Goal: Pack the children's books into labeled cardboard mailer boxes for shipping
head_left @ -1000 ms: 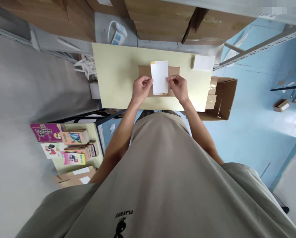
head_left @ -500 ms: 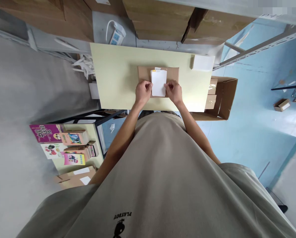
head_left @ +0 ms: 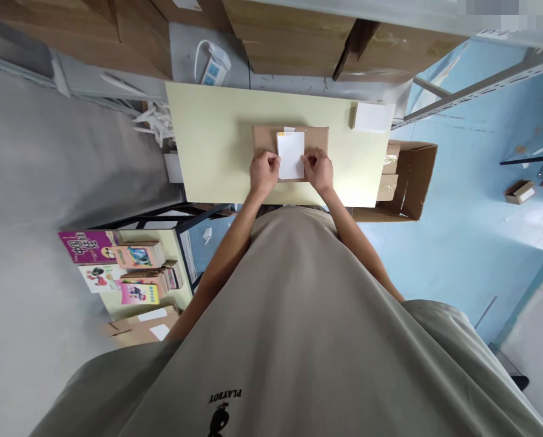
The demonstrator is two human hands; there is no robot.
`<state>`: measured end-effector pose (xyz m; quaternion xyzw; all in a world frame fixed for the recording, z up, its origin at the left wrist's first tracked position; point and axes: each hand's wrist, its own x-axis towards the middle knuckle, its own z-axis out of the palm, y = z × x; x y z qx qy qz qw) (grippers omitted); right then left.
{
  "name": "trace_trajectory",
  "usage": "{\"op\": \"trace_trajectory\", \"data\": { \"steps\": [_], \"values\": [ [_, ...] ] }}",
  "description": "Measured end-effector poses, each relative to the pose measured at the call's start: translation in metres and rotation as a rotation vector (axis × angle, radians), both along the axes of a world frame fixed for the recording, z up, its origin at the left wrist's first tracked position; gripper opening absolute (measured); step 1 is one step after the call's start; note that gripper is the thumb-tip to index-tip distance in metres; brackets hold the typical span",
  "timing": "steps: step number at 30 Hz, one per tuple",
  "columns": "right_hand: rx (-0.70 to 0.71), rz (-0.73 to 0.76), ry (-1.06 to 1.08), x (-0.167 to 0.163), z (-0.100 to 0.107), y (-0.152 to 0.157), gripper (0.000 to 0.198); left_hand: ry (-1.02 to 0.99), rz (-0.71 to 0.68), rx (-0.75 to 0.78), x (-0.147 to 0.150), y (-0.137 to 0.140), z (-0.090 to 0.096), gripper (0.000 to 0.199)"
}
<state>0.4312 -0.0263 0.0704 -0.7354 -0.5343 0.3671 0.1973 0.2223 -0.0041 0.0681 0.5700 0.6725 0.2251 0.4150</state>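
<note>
A white label sheet [head_left: 291,156] with a small yellow mark at its top left lies over a flat brown cardboard box [head_left: 317,137]. My left hand [head_left: 264,170] pinches the sheet's left edge between thumb and fingers. On the opposite edge, my right hand [head_left: 318,169] pinches it the same way. Both wrists rest low over the box's near side. A small white tab peeks out above the sheet's top edge. Whether the sheet touches the box all over cannot be made out.
The box sits on a pale yellow table [head_left: 216,145]. A white stack of labels [head_left: 373,117] lies at the back right corner. An open carton [head_left: 412,182] stands right of the table. Behind are a power strip [head_left: 216,65] and large cartons [head_left: 293,42]. Books [head_left: 139,258] lie at left.
The sheet and both hands hold nearly the same place on the box. The whole view has shifted slightly downward.
</note>
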Motion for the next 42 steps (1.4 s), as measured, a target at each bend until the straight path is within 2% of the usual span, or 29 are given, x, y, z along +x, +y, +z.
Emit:
{"op": "trace_trajectory", "data": {
  "steps": [6,13,18,20,24,27,29,32,34,37,39,42],
  "values": [
    [-0.017,0.021,-0.058,-0.005,0.009,0.0,0.014,0.046,-0.01,0.002,0.002,-0.001,0.005,0.021],
    [-0.05,-0.077,-0.036,-0.006,0.021,0.002,0.021,0.077,-0.007,0.007,0.007,-0.001,0.009,0.025],
    [-0.055,0.144,0.038,-0.006,0.028,-0.002,0.03,0.107,-0.021,0.004,0.01,-0.002,0.009,0.029],
    [-0.063,0.184,0.052,-0.007,0.026,0.005,0.031,0.103,-0.02,0.006,0.01,-0.001,0.008,0.032],
    [-0.066,0.086,0.024,-0.013,0.016,0.04,0.022,0.098,-0.001,-0.018,0.01,0.0,0.008,0.032],
    [-0.014,0.052,-0.018,-0.02,0.007,0.063,0.018,0.115,0.034,-0.03,0.012,0.0,0.008,0.032],
    [0.039,0.077,-0.065,-0.025,0.004,0.065,0.017,0.126,0.054,-0.027,0.012,-0.002,0.007,0.031],
    [0.106,0.192,-0.137,-0.027,0.005,0.045,0.021,0.146,0.06,-0.016,0.012,-0.007,0.007,0.021],
    [0.135,0.318,-0.165,-0.023,0.008,0.021,0.032,0.162,0.0,0.036,0.01,-0.009,0.008,0.011],
    [0.151,0.514,-0.173,-0.01,0.014,-0.015,0.046,0.185,-0.25,0.131,0.008,-0.007,0.011,0.042],
    [0.154,0.605,-0.169,-0.001,0.015,-0.027,0.049,0.214,-0.412,0.126,0.008,-0.005,0.013,0.06],
    [0.151,0.634,-0.178,0.004,0.009,-0.021,0.055,0.271,-0.49,0.07,0.008,-0.005,0.014,0.075]
  ]
}}
